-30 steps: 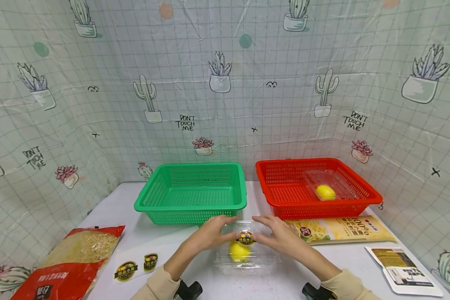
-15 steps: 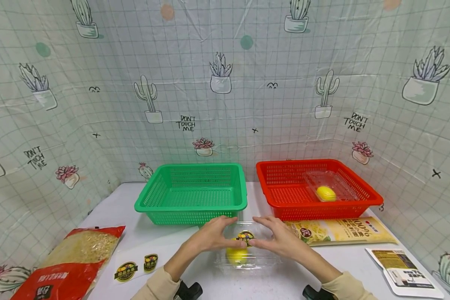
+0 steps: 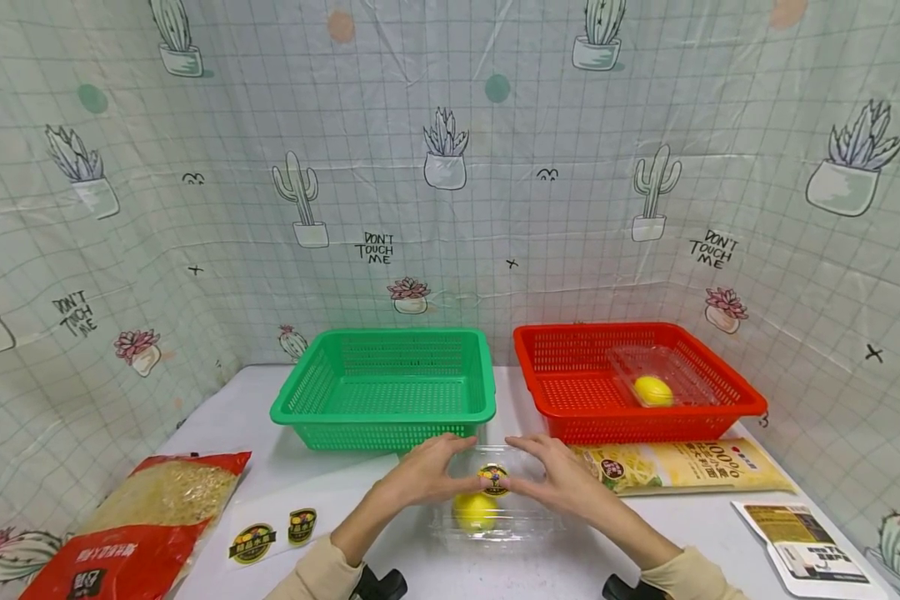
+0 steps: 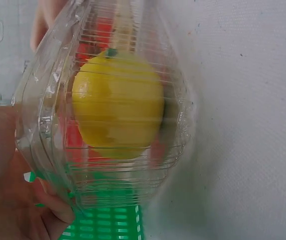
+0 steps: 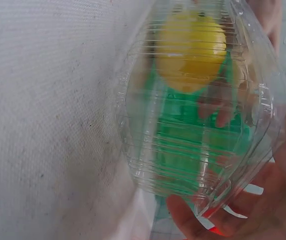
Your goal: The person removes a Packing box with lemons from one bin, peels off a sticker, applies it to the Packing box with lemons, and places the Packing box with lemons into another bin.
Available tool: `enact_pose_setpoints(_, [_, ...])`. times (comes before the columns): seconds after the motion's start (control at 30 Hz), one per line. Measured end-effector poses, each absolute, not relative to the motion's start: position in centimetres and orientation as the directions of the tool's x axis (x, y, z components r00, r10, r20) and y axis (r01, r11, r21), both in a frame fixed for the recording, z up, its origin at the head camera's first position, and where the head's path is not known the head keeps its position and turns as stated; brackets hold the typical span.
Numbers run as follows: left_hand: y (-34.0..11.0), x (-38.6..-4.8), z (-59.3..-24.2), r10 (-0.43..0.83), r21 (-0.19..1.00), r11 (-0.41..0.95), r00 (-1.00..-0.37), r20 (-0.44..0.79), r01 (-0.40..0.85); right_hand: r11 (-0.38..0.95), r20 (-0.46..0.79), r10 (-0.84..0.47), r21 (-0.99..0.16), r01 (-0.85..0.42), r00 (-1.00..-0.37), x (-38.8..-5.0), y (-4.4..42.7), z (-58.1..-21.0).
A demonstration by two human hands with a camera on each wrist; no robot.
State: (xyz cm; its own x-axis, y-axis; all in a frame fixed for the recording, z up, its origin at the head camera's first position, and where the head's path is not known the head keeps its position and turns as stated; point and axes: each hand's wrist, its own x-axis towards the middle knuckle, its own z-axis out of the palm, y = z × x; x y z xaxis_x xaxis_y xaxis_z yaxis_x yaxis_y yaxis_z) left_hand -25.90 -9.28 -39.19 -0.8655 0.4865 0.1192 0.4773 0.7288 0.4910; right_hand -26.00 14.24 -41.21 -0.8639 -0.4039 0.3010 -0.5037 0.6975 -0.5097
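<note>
A clear plastic clamshell box stands on the table before me with a yellow lemon inside. On its lid is a black-and-gold fruit sticker. My left hand grips the box's left side, its thumb at the sticker's left edge. From the right, my right hand holds the other side, with its thumb at the sticker's lower right. The right wrist view shows fingers curled about a far corner of the box. Through the ribbed wall in the left wrist view, the lemon shows clearly.
Behind the box stand a green basket and a red basket, the red one holding another clear box with a lemon. A sticker sheet and a red bag lie left. Noodle packet and white pouch lie right.
The lemon has rolled slightly left inside the box. My thumbs have shifted a little over the sticker, which now shows more fully. Both hands otherwise stay in place.
</note>
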Motion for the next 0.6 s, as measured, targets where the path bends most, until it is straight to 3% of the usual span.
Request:
enact_pose_setpoints(0.4, [-9.51, -26.57, -39.25, 0.517, 0.518, 0.651, -0.824, 0.234, 0.555, 0.721, 0.347, -0.353, -0.491, -0.489, -0.869, -26.29, 13.94, -41.22])
enact_pose_setpoints(0.6, [-9.78, -26.42, -39.13, 0.515, 0.496, 0.638, -0.805, 0.293, 0.589, 0.708, 0.321, -0.335, -0.535, -0.461, -0.886, -25.94, 14.36, -41.4])
